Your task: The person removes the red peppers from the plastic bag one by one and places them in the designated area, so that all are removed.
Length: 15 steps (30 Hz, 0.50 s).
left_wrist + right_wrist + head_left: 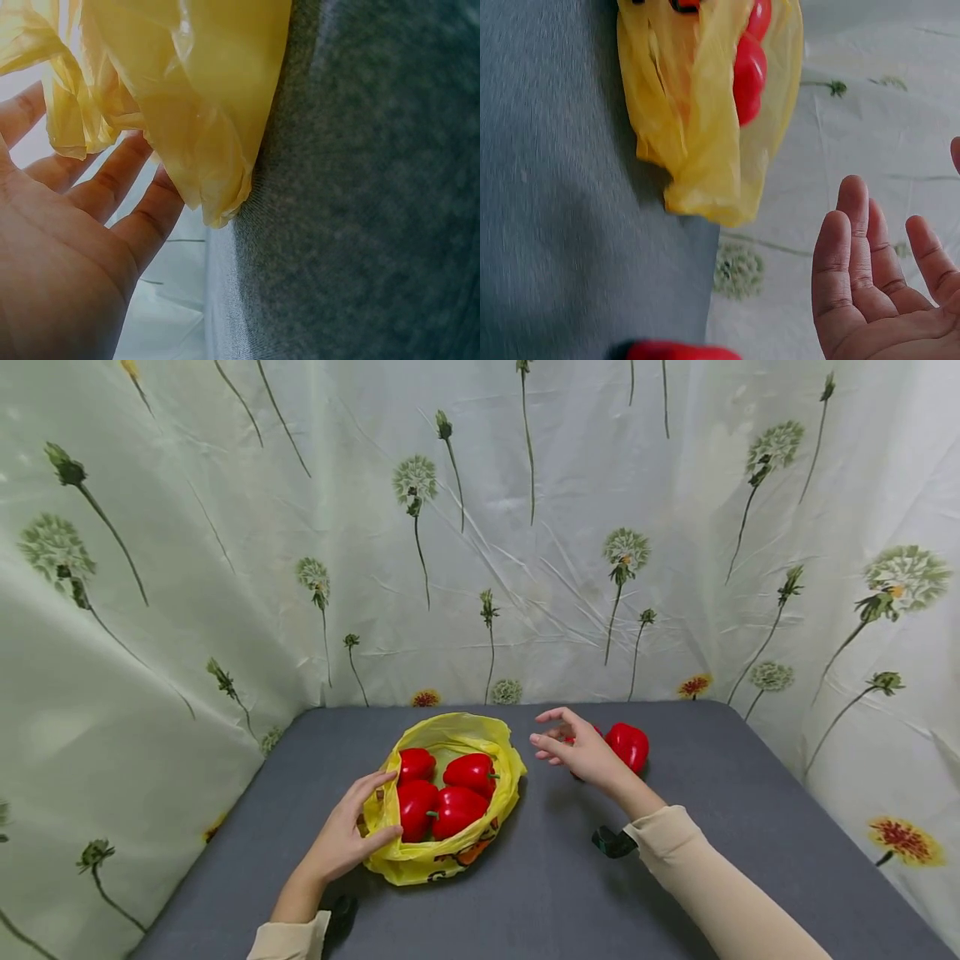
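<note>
A yellow plastic bag (468,852) stands with its mouth open, several shiny red bell peppers (461,810) lying inside. My left hand (345,835) is at the bag's left side, its spread fingers and thumb resting along the rim. In the left wrist view, nearly straight fingers (112,180) lie against the yellow plastic. To the right of the bag my right hand (588,756) hovers over the table with loosely bent fingers and nothing in them. Just beyond it sits a red bell pepper (628,747); red shows beside it, mostly hidden by that hand.
Everything stands on a dark grey table (555,893). A pale curtain (555,568) printed with dandelions hangs along the table's back and sides. Black camera straps (613,842) show under the wrists.
</note>
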{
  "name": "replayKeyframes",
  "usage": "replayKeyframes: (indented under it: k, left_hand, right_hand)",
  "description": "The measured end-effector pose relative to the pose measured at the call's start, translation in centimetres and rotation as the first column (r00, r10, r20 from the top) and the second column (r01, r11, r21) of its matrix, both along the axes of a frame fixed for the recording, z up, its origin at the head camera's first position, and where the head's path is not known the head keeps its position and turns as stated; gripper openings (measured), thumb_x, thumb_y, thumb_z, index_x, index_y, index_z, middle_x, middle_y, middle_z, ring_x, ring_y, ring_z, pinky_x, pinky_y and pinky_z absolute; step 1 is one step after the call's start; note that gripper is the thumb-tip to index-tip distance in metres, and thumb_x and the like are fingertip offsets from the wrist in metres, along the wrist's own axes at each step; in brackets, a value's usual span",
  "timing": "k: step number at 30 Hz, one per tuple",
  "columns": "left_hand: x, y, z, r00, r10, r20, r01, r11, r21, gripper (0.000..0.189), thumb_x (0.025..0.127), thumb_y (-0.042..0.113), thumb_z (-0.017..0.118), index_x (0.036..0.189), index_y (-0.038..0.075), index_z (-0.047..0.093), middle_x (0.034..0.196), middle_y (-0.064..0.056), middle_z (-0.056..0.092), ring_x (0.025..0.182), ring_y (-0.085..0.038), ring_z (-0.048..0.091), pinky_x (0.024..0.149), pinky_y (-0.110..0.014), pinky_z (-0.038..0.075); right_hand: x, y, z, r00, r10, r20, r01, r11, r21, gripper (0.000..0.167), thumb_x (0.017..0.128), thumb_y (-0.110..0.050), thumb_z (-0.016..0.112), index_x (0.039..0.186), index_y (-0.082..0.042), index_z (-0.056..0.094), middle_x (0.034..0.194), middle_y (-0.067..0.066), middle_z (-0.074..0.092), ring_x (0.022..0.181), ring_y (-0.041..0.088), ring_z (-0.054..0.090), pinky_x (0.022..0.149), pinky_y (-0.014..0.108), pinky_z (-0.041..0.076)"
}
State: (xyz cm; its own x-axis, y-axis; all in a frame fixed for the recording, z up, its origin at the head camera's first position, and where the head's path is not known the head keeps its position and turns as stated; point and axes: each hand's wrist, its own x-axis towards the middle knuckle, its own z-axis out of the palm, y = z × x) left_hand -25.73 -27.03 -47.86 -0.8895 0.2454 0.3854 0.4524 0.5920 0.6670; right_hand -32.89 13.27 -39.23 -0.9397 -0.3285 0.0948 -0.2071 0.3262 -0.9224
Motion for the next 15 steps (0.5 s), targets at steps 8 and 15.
replayKeyframes:
  k: [8, 15]
  left_hand:
    - [0.0, 0.0, -0.1, 1.000, 0.003, 0.006, -0.003, 1.000, 0.012, 0.073, 0.090, 0.030, 0.083, 0.155, 0.014, 0.055, 0.158, -0.018, 0.050, 0.143, -0.048, 0.050, 0.102, -0.073, 0.051]
    - [-0.1, 0.0, -0.1, 1.000, -0.001, 0.000, 0.001, 1.000, 0.006, 0.073, 0.090, 0.030, 0.083, 0.155, 0.012, 0.055, 0.157, -0.019, 0.051, 0.143, -0.048, 0.050, 0.104, -0.075, 0.049]
  right_hand:
    - [0.2, -3.0, -0.7, 0.999, 0.041, 0.007, -0.041, 0.999, 0.001, 0.046, 0.105, -0.030, 0.071, 0.140, -0.004, 0.056, 0.121, 0.025, 0.073, 0.105, 0.039, 0.076, 0.092, 0.044, 0.064]
    - [0.5, -4.7, -1.1, 0.999, 0.017, 0.031, -0.017, 1.000, 0.009, 0.042, 0.105, -0.030, 0.071, 0.134, -0.003, 0.060, 0.122, 0.029, 0.074, 0.098, 0.034, 0.078, 0.091, 0.053, 0.062]
